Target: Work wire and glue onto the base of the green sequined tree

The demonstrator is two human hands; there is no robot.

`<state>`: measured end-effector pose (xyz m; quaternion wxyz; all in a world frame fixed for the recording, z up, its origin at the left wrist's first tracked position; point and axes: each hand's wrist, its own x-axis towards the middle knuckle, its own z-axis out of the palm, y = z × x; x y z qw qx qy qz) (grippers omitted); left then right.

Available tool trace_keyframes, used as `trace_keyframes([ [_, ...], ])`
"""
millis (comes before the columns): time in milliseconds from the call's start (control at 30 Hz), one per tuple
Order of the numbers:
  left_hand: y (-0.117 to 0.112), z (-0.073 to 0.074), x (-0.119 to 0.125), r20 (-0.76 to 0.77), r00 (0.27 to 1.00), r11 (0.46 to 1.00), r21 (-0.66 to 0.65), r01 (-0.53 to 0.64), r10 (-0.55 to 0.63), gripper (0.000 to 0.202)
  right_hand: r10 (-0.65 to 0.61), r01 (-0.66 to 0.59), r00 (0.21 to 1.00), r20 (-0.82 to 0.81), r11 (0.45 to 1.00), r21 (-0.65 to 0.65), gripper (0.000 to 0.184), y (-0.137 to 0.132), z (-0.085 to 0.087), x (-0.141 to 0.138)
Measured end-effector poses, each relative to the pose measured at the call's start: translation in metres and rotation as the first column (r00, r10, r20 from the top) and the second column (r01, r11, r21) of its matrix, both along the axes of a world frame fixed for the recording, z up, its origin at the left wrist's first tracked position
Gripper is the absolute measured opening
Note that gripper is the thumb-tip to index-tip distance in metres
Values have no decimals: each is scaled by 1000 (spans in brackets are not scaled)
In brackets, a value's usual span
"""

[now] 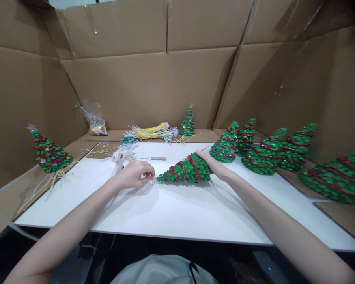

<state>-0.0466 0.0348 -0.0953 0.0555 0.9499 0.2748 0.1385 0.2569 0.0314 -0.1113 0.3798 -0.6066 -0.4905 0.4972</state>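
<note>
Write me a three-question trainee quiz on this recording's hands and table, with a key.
1. Multiple choice: which part of the sideways tree is the right hand at?
a) tip
b) base
c) middle
2. True or false: in the picture, the glue gun is to the right of that tree.
3. Fill in: the wooden-handled tool lies on the ____ tabletop.

Key: 1 b; 2 false; 3 white.

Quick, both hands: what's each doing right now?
Left hand: fingers pinched closed by the tip of the lying Christmas tree; can't tell what's between them.
Right hand: holding that tree at its base.
</note>
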Motion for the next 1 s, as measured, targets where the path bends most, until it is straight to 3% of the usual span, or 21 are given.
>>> trace_keyframes([
  [233,0,-6,2,68,995,996,55,67,-71,17,66,-65,998,-16,997,45,50,1,-2,2],
  [400,0,-10,7,112,987,989,109,104,-117,18,18,-17,1000,-20,1000,23,48,0,-1,0],
  [867,-1,-23,16,95,988,959,269,90,-120,24,-38,36,998,-53,998,-45,41,-2,1,-5],
  [1000,0,-25,18,86,989,958,272,90,-118,25,1,-1,999,-43,1000,1,44,-1,-1,-4],
])
